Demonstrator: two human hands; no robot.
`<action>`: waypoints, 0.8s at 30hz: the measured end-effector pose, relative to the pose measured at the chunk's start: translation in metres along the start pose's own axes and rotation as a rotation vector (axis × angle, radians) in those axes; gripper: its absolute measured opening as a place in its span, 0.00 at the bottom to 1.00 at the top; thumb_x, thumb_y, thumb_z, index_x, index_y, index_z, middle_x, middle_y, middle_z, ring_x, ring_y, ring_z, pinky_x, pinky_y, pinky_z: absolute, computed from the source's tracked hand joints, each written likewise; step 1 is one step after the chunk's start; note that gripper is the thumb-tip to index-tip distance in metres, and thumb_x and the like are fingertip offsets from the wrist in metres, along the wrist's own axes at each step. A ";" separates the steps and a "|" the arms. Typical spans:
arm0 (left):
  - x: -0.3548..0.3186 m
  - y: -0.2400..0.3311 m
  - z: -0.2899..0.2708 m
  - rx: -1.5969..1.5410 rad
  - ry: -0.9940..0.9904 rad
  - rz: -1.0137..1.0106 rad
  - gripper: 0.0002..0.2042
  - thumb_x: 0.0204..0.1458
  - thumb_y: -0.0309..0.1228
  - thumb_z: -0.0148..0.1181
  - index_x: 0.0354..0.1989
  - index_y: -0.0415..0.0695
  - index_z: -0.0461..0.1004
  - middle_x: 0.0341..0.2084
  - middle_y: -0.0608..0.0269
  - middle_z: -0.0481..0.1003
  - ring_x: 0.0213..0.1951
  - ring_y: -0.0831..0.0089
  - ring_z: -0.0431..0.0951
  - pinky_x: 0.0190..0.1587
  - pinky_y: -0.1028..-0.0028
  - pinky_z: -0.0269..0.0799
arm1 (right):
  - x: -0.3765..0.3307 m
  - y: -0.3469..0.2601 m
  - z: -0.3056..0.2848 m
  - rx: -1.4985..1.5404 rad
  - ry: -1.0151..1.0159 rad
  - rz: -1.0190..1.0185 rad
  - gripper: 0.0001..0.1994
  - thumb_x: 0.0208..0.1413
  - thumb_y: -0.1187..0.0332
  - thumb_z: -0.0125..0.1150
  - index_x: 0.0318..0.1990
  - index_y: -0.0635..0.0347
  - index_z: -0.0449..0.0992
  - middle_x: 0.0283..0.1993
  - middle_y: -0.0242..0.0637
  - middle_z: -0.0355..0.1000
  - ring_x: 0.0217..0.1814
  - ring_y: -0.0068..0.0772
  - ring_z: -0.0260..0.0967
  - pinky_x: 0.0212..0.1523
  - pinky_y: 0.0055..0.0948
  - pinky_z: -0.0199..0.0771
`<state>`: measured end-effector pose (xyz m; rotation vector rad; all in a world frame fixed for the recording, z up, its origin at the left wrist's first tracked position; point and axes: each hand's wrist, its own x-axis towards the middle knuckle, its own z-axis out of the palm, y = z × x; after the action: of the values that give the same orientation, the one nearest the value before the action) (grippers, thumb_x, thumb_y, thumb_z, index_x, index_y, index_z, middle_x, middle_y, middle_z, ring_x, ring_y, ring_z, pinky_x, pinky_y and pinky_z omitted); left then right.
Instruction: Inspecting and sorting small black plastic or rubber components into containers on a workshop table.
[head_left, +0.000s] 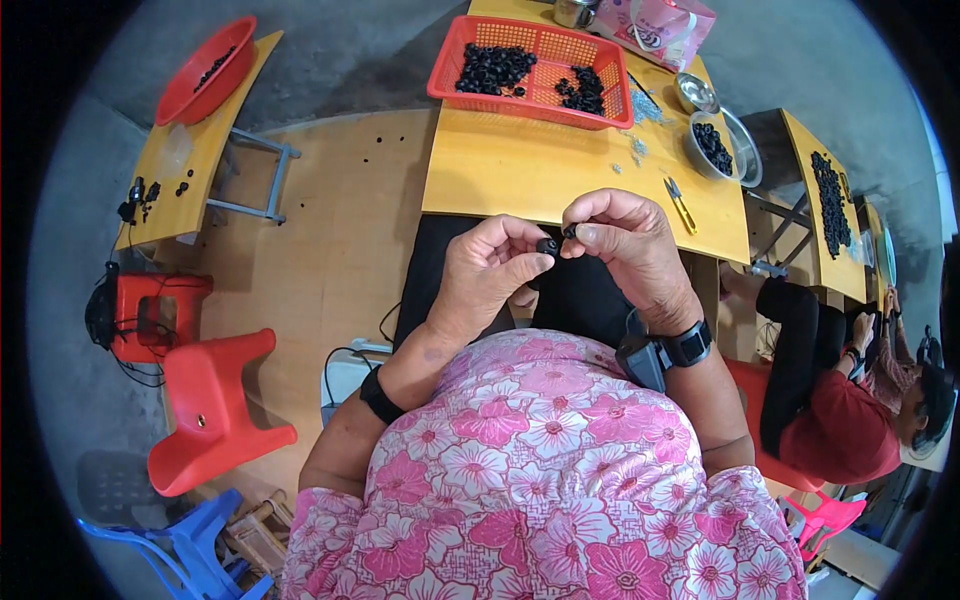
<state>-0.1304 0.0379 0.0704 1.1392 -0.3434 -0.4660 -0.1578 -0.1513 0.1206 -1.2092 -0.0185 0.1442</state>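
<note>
- 2 hands up, close together just off the near edge of the yellow worktop [520, 170]: left hand [487, 275], right hand [625, 250].
- 2 small black parts: a round black piece [547, 245] pinched at the left fingers [522, 262], a smaller black bit [570, 231] nipped by the right fingers [592, 236]. The pieces are nearly touching, smaller one at approx 1 o'clock of the round one.
- 1 red basket [535, 72] at 12 o'clock w/ 2 heaps of black parts; 2 metal bowls [722, 145] at 2 o'clock; 1 yellow-handled cutter [680, 204] on the worktop.
- 2 red stools [215, 410] at 9 o'clock; 1 red bowl [205, 70] on a side worktop.
- Hard to make out: shape of both parts, mostly covered by fingertips; whether they're joined can't tell. A co-worker [850, 420] at 3–4 o'clock is cut by the rim.
</note>
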 end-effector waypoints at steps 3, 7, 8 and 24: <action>-0.007 0.002 0.006 -0.023 -0.024 0.022 0.08 0.49 0.23 0.63 0.37 0.40 0.72 0.28 0.70 0.72 0.29 0.86 0.70 0.28 0.85 0.68 | -0.010 -0.003 0.008 -0.075 -0.011 -0.032 0.08 0.50 0.79 0.61 0.39 0.66 0.77 0.33 0.33 0.75 0.33 0.21 0.72 0.39 0.21 0.74; -0.014 0.012 0.013 -0.012 -0.036 0.104 0.08 0.49 0.24 0.64 0.36 0.39 0.72 0.26 0.69 0.73 0.26 0.88 0.70 0.21 0.88 0.66 | -0.018 -0.007 0.015 -0.140 -0.030 -0.087 0.08 0.49 0.80 0.61 0.38 0.65 0.77 0.33 0.33 0.75 0.33 0.21 0.72 0.39 0.20 0.74; -0.015 0.013 0.013 -0.012 -0.040 0.111 0.08 0.49 0.24 0.64 0.36 0.39 0.72 0.26 0.69 0.73 0.26 0.88 0.70 0.21 0.88 0.66 | -0.020 -0.008 0.016 -0.144 -0.032 -0.093 0.08 0.49 0.80 0.61 0.38 0.65 0.77 0.33 0.33 0.75 0.33 0.21 0.72 0.39 0.20 0.74; -0.026 0.018 0.023 0.009 -0.136 0.221 0.09 0.50 0.24 0.63 0.39 0.41 0.72 0.31 0.69 0.74 0.34 0.83 0.73 0.38 0.82 0.70 | -0.047 -0.028 0.023 -0.179 -0.036 -0.200 0.08 0.49 0.80 0.62 0.38 0.66 0.76 0.33 0.34 0.75 0.34 0.23 0.74 0.39 0.21 0.75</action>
<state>-0.1606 0.0390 0.0953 1.0667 -0.5838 -0.3480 -0.2040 -0.1449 0.1575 -1.3752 -0.1864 -0.0111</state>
